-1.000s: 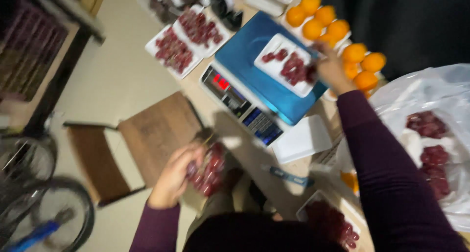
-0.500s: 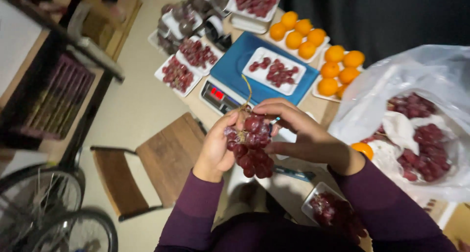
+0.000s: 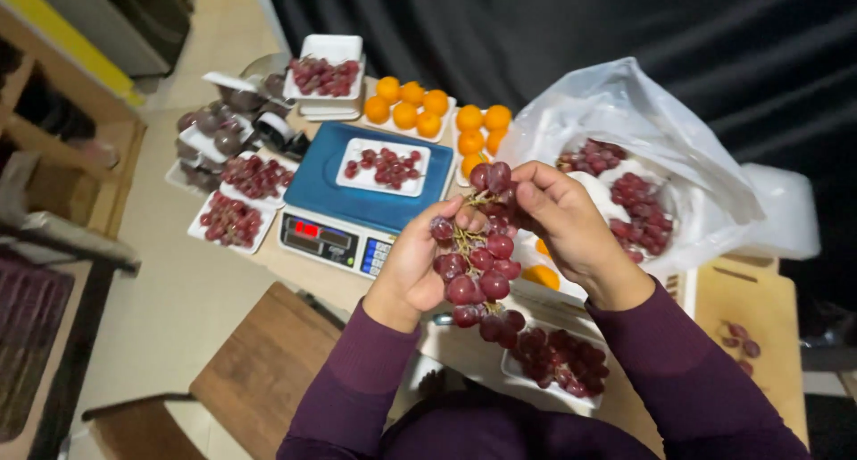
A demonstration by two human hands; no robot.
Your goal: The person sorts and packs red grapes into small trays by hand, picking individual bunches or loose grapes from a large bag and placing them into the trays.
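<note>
Closest to me, both hands have come together on a bunch of red grapes, lifted clear above the table's near edge. A second ago they were apart, the right out at the scale. Now my left hand is curled around the bunch's side and my right hand pinches its top stem. I judge the bunch is being trimmed. Beyond sits the blue scale with a white tray, oranges along the far edge.

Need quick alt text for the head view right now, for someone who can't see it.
Both hands, left hand and right hand, hold up a bunch of red grapes above a blue scale carrying a white tray of grapes. Oranges and an open plastic bag lie behind.
</note>
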